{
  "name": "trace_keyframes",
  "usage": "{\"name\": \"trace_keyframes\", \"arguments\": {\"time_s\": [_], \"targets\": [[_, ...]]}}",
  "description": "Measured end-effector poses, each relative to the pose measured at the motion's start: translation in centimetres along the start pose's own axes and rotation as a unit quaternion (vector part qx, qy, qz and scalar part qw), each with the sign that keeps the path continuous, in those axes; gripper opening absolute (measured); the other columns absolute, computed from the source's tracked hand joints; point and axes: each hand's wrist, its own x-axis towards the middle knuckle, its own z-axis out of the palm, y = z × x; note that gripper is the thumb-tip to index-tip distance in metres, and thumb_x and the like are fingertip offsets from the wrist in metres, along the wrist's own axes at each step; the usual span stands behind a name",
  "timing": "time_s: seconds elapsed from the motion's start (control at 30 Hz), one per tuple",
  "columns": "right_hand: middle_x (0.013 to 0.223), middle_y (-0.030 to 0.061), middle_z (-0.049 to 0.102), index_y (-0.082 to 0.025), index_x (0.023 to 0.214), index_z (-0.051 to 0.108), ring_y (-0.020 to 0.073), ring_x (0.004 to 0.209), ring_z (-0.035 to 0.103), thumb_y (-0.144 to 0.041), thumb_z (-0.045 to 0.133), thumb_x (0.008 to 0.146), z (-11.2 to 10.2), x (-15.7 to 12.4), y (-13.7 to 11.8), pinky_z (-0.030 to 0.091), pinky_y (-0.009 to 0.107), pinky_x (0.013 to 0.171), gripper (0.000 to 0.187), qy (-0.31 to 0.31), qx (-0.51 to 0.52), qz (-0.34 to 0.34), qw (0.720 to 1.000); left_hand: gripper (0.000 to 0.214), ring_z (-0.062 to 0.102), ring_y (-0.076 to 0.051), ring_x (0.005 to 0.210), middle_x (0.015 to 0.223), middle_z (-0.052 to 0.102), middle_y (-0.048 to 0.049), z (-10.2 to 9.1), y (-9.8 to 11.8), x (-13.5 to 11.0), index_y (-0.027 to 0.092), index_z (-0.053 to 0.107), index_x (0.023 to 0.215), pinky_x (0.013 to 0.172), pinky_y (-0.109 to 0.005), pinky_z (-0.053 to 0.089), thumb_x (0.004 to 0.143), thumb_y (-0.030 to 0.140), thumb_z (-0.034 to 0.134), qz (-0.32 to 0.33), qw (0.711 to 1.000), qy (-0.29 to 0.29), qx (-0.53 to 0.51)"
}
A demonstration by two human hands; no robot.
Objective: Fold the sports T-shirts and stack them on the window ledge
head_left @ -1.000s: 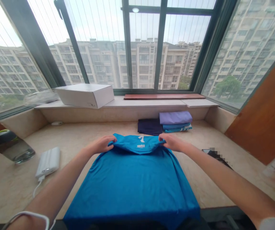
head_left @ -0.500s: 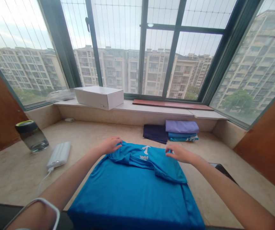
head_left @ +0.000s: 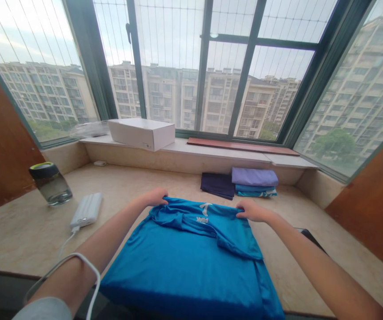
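Note:
A bright blue shirt [head_left: 191, 262] lies spread on the beige stone window ledge [head_left: 128, 186] in front of me, its far end folded back with a white print showing. My left hand [head_left: 154, 197] is closed on the shirt's far left corner. My right hand [head_left: 252, 210] is closed on the far right corner. Both arms stretch forward over the cloth.
Folded clothes are stacked at the back: a dark navy piece [head_left: 217, 184] and a lilac-topped pile [head_left: 254, 181]. A white box [head_left: 141, 133] sits on the sill. A bottle [head_left: 50, 183] and a white power bank [head_left: 86, 209] with cable lie left. A dark phone [head_left: 308, 238] lies right.
The folded far end has been laid down on the shirt. Both hands have taken hold of the far corners again. My view has shifted up and to the left.

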Motion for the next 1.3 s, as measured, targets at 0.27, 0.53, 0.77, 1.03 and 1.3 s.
{"name": "trace_keyframes", "arguments": {"time_s": [0.27, 0.53, 0.77, 1.03, 1.3], "targets": [[0.095, 0.0075, 0.073, -0.018, 0.104, 0.066, 0.0242, 0.086, 0.067, -0.044, 0.055, 0.092, -7.7, -2.7, 0.1, 0.053, 0.034, 0.075, 0.031, 0.131, 0.163, -0.013, 0.978, 0.035, 0.065, -0.022, 0.082, 0.089, 0.07, -0.0039, -6.5, 0.8, -1.2, 0.018, 0.062, 0.102, 0.072, -0.031, 0.051, 0.093, 0.048, 0.044, 0.026, 0.972, 0.184, -0.142], [0.105, 0.0073, 0.076, -0.02, 0.104, 0.071, 0.0272, 0.097, 0.07, -0.039, 0.056, 0.092, -7.5, -2.0, 0.5, 0.055, 0.036, 0.084, 0.027, 0.181, 0.155, -0.04, 0.97, 0.036, 0.07, -0.023, 0.08, 0.086, 0.076, -0.0056, -6.7, 1.6, -1.3, 0.016, 0.074, 0.093, 0.069, -0.031, 0.056, 0.071, 0.044, 0.073, 0.038, 0.938, 0.091, -0.331], [0.098, 0.0083, 0.078, -0.021, 0.098, 0.075, 0.0284, 0.094, 0.069, -0.032, 0.057, 0.091, -10.8, 2.4, 2.2, 0.053, 0.039, 0.087, 0.022, 0.275, 0.07, 0.003, 0.959, 0.03, 0.067, -0.028, 0.094, 0.093, 0.075, -0.008, -8.7, 2.1, 3.8, 0.017, 0.072, 0.096, 0.084, -0.037, 0.053, 0.077, 0.037, 0.061, -0.009, 0.929, 0.288, -0.231], [0.097, 0.0059, 0.077, -0.02, 0.107, 0.073, 0.0232, 0.089, 0.069, -0.031, 0.055, 0.09, -9.8, 0.9, 2.7, 0.053, 0.032, 0.08, 0.027, 0.238, 0.067, -0.009, 0.969, 0.03, 0.067, -0.026, 0.092, 0.097, 0.074, -0.0062, -7.1, 2.7, 1.9, 0.018, 0.069, 0.104, 0.086, -0.034, 0.051, 0.081, 0.034, 0.057, 0.052, 0.948, 0.26, -0.176], [0.105, 0.0078, 0.076, -0.021, 0.101, 0.072, 0.0265, 0.098, 0.068, -0.023, 0.058, 0.086, -2.5, -3.9, 0.4, 0.049, 0.034, 0.088, 0.021, 0.111, 0.02, -0.042, 0.993, 0.026, 0.066, -0.027, 0.099, 0.104, 0.07, -0.0083, -1.1, 3.9, -4.6, 0.02, 0.069, 0.099, 0.09, -0.035, 0.049, 0.077, 0.013, 0.057, 0.115, 0.991, 0.067, -0.032]]}}
